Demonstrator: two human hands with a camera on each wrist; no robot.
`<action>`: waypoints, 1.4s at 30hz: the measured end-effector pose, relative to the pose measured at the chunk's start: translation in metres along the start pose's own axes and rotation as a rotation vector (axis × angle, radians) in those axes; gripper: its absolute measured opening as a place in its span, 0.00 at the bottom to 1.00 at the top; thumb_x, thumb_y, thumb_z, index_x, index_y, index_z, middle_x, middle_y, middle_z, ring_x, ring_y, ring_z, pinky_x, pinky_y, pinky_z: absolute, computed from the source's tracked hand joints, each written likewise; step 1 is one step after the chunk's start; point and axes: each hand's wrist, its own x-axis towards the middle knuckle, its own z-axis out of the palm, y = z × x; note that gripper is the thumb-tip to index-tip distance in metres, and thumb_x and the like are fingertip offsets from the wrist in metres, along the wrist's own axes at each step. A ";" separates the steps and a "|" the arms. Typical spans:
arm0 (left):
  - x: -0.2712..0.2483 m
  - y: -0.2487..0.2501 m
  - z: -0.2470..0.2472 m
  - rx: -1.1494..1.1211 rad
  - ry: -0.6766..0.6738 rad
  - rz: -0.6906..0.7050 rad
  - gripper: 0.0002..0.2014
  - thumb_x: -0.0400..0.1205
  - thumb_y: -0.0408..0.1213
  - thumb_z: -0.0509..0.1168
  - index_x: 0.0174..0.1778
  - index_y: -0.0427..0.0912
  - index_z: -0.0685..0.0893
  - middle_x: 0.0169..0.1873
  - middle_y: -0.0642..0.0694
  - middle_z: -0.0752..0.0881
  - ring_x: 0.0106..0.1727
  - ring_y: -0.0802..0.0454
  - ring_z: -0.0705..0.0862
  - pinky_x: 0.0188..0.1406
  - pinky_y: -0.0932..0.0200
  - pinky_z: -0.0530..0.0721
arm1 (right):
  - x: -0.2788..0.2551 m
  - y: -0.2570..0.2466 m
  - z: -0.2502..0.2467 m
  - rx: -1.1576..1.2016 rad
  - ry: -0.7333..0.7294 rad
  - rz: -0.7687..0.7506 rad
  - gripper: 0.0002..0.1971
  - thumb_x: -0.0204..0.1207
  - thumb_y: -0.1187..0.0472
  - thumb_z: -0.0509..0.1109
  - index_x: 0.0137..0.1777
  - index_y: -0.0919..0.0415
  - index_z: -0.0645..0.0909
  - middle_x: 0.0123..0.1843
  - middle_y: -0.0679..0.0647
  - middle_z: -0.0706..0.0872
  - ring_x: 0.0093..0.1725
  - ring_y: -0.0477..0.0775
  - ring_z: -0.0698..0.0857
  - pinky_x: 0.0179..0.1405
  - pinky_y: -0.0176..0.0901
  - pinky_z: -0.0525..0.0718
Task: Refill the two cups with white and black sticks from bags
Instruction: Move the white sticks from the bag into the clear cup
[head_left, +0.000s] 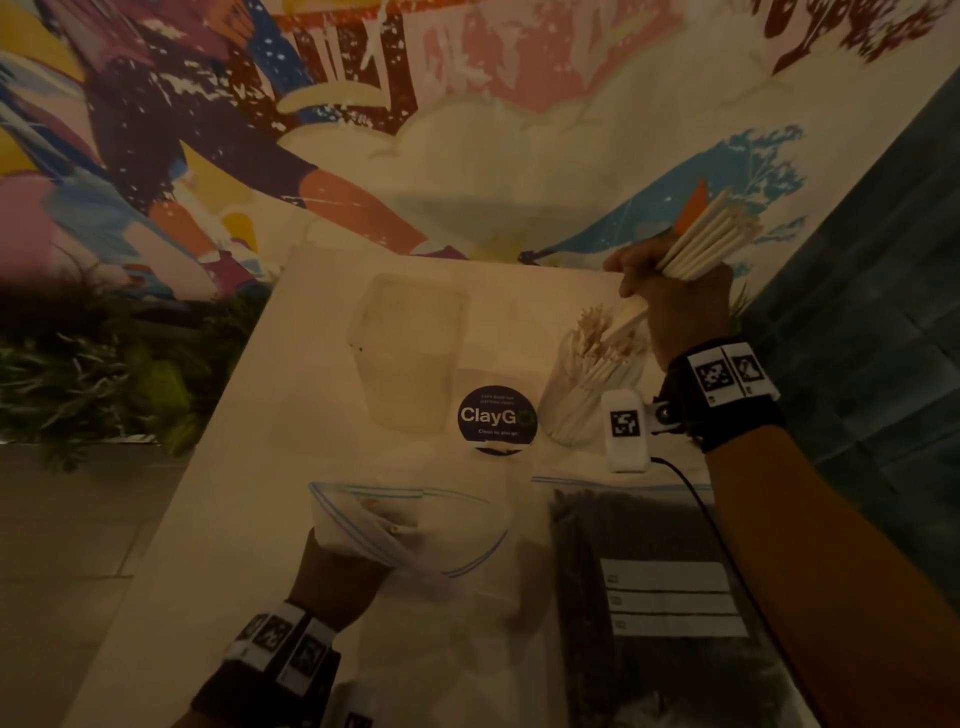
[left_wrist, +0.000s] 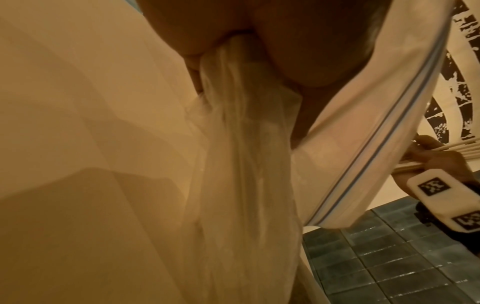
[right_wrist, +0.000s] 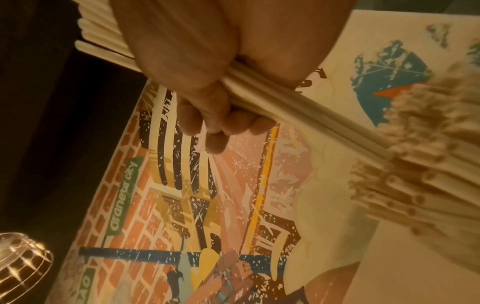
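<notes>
Our right hand is curled round a bundle of white sticks, at the far right of the table, just above the right cup. That cup is already crowded with white sticks, and the bundle's lower ends dip among their tops. Our left hand is near us, gripping a gathered fold of the clear bag, whose mouth gapes open toward the cups; a few pale sticks lie inside. The two hands are well apart.

Left of the full cup stands a second, clear cup, which looks empty. A round dark sticker lies between the cups and the bags. To the near right, under our right forearm, lies the bag of black sticks, flat on the table with a white label.

From the left wrist we see what the head view hides: the plastic bunched and squeezed between thumb and fingers, and the blue zip strip running alongside. From the right wrist we see the fingers wrapped under the bundle and the open ends of the sticks in the cup, blurred. A painted wall stands beyond the table.
</notes>
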 end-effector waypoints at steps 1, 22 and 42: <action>0.000 0.000 0.000 -0.010 0.002 -0.004 0.30 0.45 0.49 0.81 0.38 0.33 0.85 0.35 0.50 0.92 0.38 0.56 0.89 0.37 0.65 0.87 | -0.004 0.004 0.001 -0.018 -0.025 0.038 0.16 0.68 0.85 0.62 0.34 0.64 0.80 0.31 0.44 0.89 0.31 0.48 0.83 0.32 0.37 0.82; 0.003 -0.006 -0.002 0.019 0.038 -0.063 0.27 0.49 0.45 0.77 0.37 0.28 0.87 0.35 0.44 0.91 0.38 0.52 0.89 0.35 0.64 0.87 | 0.005 0.024 -0.007 -0.535 0.288 -0.236 0.39 0.74 0.49 0.73 0.78 0.67 0.60 0.77 0.62 0.67 0.76 0.51 0.67 0.74 0.35 0.66; 0.004 0.000 -0.002 -0.005 0.012 -0.054 0.27 0.43 0.61 0.83 0.33 0.51 0.92 0.38 0.43 0.91 0.44 0.43 0.88 0.45 0.46 0.89 | -0.019 0.056 0.014 -1.246 -0.214 0.245 0.22 0.84 0.52 0.53 0.74 0.59 0.70 0.73 0.60 0.75 0.71 0.64 0.72 0.67 0.58 0.71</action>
